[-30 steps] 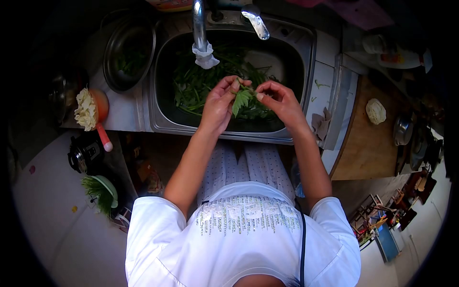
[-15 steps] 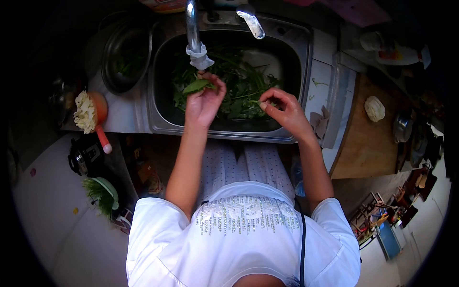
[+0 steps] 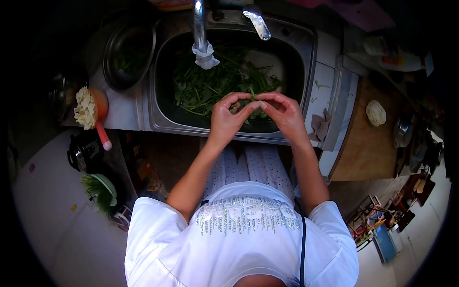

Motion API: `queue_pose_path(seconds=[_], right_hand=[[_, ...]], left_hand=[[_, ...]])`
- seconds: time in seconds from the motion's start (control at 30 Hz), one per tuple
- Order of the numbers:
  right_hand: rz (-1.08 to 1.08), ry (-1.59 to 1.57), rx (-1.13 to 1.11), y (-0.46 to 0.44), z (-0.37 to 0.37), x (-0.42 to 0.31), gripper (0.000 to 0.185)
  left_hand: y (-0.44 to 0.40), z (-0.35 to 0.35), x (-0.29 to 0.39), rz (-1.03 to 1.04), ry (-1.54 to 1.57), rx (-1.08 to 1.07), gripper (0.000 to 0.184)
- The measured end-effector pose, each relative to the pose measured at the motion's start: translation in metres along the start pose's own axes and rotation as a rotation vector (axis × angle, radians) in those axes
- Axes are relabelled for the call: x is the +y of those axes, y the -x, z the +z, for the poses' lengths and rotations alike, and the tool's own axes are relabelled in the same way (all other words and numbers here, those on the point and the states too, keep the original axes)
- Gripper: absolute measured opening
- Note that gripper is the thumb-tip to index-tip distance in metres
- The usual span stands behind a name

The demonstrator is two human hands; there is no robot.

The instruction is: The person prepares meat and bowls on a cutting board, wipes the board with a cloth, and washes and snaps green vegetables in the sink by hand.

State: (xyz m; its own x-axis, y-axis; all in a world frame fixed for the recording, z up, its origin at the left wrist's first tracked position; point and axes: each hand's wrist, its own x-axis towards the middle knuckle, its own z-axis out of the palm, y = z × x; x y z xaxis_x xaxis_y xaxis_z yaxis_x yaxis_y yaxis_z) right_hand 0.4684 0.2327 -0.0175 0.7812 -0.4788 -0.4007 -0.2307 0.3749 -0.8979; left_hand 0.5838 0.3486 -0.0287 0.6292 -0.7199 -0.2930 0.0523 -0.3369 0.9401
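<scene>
Over the front part of the sink [image 3: 153, 107], my left hand [image 3: 228, 117] and my right hand [image 3: 287, 117] meet fingertip to fingertip. Between them they pinch a green stem [image 3: 252, 92], whose tip pokes up above the fingers. Both hands are closed, thumb against forefinger. Beneath and behind them, a heap of leafy greens [image 3: 201, 88] fills much of the basin. The fingers hide part of the stem.
A tap [image 3: 200, 28] wrapped in white cloth hangs over the basin, with its lever [image 3: 257, 21] beside it. Left are a metal bowl [image 3: 109, 71] of greens and an orange dipper [image 3: 101, 111] holding pale leaves. A cabbage-like head [image 3: 376, 113] lies on the wooden board [image 3: 356, 153].
My left hand has come down and right from under the tap to meet my right hand. The leaf it held no longer shows there. Both hands now pinch the stem together.
</scene>
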Motion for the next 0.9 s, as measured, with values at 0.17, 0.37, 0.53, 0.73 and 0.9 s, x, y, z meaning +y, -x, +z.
queue_pose_path(seconds=[0.17, 0.37, 0.53, 0.73, 0.9], right_hand=[[-0.138, 0.079, 0.125, -0.002, 0.007, -0.019, 0.020], [-0.389, 0.495, 0.104, -0.013, 0.000, -0.021, 0.014], [-0.474, 0.528, 0.207, -0.011, 0.010, -0.023, 0.015], [-0.619, 0.633, 0.225, -0.012, 0.006, -0.027, 0.020], [-0.615, 0.730, 0.142, -0.012, 0.002, -0.033, 0.022]], left_hand=[[-0.005, -0.006, 0.005, 0.145, -0.119, -0.038, 0.019], [-0.005, -0.010, 0.013, 0.136, -0.057, -0.162, 0.019], [-0.004, -0.008, 0.013, -0.262, 0.387, -0.188, 0.019], [-0.003, -0.007, 0.015, -0.397, 0.686, -0.186, 0.019], [-0.003, -0.008, 0.010, -0.434, 0.789, -0.207, 0.020]])
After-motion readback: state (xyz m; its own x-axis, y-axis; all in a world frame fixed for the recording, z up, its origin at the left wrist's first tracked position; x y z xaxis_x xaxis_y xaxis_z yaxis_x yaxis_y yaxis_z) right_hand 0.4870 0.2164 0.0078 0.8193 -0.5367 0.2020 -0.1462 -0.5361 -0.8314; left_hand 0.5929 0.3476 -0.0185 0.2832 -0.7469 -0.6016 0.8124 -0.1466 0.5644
